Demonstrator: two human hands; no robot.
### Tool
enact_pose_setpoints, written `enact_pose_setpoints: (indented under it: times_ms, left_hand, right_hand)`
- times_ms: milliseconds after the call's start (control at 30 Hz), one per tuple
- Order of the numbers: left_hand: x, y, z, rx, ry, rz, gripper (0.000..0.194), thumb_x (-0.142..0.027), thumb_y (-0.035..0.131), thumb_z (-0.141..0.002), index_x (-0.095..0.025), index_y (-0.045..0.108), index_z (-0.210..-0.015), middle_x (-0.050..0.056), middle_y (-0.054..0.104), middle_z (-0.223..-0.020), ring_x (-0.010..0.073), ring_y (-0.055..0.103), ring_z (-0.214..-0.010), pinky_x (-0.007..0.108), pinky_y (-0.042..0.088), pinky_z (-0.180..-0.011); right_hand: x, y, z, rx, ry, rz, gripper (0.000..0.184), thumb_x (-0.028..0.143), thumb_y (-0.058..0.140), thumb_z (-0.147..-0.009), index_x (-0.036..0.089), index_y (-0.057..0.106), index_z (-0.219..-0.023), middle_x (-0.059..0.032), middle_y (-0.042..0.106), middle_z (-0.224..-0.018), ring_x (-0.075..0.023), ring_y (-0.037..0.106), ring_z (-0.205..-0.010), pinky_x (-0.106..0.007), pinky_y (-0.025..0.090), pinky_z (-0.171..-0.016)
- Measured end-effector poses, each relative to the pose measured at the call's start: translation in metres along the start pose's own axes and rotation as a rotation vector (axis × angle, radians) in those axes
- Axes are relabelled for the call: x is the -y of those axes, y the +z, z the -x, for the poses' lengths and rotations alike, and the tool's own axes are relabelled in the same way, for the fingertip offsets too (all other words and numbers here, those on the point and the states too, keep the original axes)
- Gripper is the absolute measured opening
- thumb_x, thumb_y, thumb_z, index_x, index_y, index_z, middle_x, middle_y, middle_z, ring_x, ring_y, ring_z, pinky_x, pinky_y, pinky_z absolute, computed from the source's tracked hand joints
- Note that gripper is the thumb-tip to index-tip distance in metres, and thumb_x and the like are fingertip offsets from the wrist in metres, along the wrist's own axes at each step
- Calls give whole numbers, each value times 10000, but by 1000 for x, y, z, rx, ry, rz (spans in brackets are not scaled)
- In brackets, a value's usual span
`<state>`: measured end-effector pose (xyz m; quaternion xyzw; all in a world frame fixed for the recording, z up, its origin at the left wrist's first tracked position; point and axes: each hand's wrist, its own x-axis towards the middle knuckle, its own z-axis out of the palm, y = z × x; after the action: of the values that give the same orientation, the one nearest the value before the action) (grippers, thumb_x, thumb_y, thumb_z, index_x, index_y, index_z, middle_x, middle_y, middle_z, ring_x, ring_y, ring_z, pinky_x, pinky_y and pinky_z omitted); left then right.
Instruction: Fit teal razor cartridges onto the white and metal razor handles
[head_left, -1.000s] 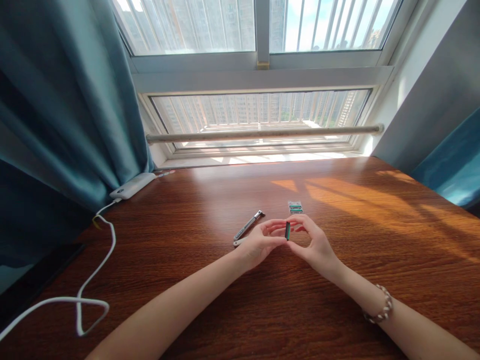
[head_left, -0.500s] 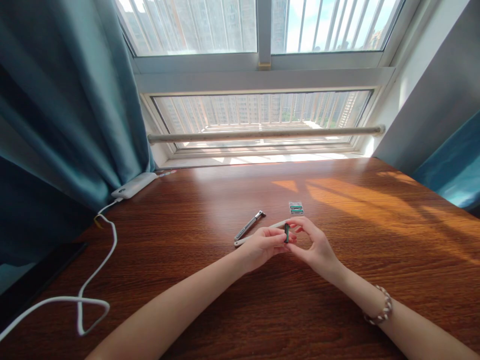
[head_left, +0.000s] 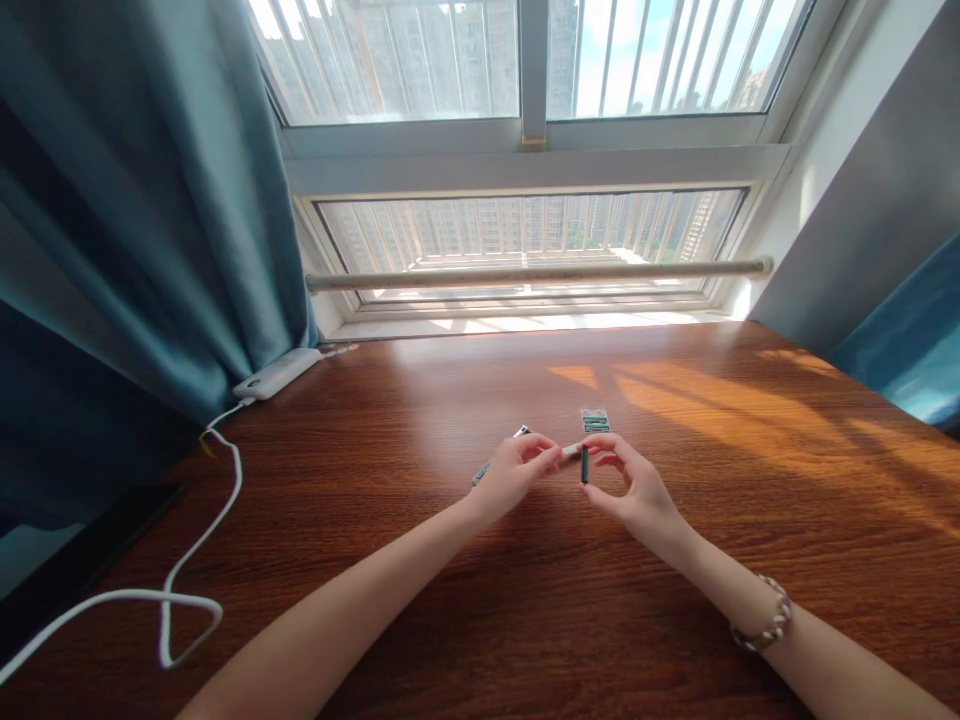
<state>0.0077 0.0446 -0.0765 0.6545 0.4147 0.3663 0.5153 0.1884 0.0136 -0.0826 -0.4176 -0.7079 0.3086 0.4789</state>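
My left hand (head_left: 516, 470) is closed round a thin white razor handle (head_left: 571, 450), of which only the tip shows past my fingers. That tip points at a small dark green razor cartridge (head_left: 584, 466), which my right hand (head_left: 631, 487) pinches upright between thumb and fingers. Tip and cartridge are almost touching, just above the wooden table (head_left: 465, 600). A grey metal razor handle (head_left: 520, 432) lies on the table behind my left hand, partly hidden by it. A small pack of green cartridges (head_left: 595, 420) lies just beyond my right hand.
A white power bank (head_left: 276, 373) sits at the table's back left by the teal curtain (head_left: 135, 230). Its white cable (head_left: 187, 560) loops toward the front left edge. A dark flat object (head_left: 82, 545) lies at the left edge. The window sill (head_left: 525, 322) borders the table's far side.
My left hand let go of the cartridge, picked the white handle up off the table and brought its tip to the cartridge. My right hand kept the cartridge.
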Motion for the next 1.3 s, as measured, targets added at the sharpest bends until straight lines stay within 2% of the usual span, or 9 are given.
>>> enact_pose_setpoints:
  times_ms: [67,133,300,433,533,633,800,1033,1300]
  left_hand:
    - [3,-14,-6,-216,96,-335,250,-366,509,-785,-139,593,-849,44,585,-785,146,518,-704,264,403,-673]
    - [10,-26,-11,-314,136,-594,230,-327,541,-760,-150,570,-904,53,572,-882,158,517,-763,279,399,-715]
    - [27,-43,-17,-290,93,-724,194,-316,594,-704,-141,576,-787,36,549,-740,165,509,-677,288,403,-649]
    - [19,-40,-16,-277,135,-702,192,-308,498,-784,-147,559,-699,28,527,-714,148,515,-672,280,411,-654]
    - [-6,-32,-9,-288,190,-581,201,-324,400,-846,-160,514,-864,29,523,-835,110,540,-658,235,436,-594]
    - [-38,-20,7,-203,193,-115,216,-377,422,-839,-185,434,-938,6,502,-847,62,513,-488,191,405,-434]
    - [-71,-5,33,-122,158,138,219,-377,463,-830,-182,425,-923,-68,448,-567,23,319,-356,141,217,-346]
    - [-69,2,37,72,-62,375,361,-467,402,-838,-131,512,-764,-68,297,-489,42,222,-422,170,167,-395]
    - [-66,8,40,228,-311,678,439,-523,369,-829,-157,365,-587,-75,208,-458,47,152,-398,181,112,-379]
  right_hand:
    - [-7,-2,-3,-13,54,-78,378,176,624,-667,215,500,-1021,-49,554,-1011,-184,536,-891,-336,427,-798]
    - [-12,-4,-6,-30,112,-160,379,198,648,-657,219,512,-1010,-45,556,-1000,-177,535,-875,-337,425,-796]
    - [-13,-7,-12,-85,271,-380,403,249,721,-608,222,562,-978,-22,570,-867,-155,521,-798,-305,422,-737]
    - [-7,-10,-13,-61,342,-672,379,223,739,-596,226,603,-949,-19,590,-937,-137,521,-843,-261,411,-769]
    - [-1,-16,-18,7,366,-902,370,205,727,-612,231,619,-964,-14,590,-1010,-125,531,-874,-232,417,-777]
    - [10,-21,-28,70,344,-1056,383,206,717,-619,241,618,-987,-12,596,-1029,-136,542,-892,-244,437,-772]
    - [26,-11,-49,144,257,-1174,363,202,688,-647,259,612,-998,8,597,-1066,-135,544,-930,-259,442,-791]
    - [20,4,-46,225,289,-1236,382,174,671,-641,248,605,-1010,2,608,-1054,-149,537,-959,-270,435,-797]
    - [14,0,-40,288,341,-1243,401,101,619,-631,239,609,-1008,7,622,-1013,-134,535,-924,-266,434,-800]
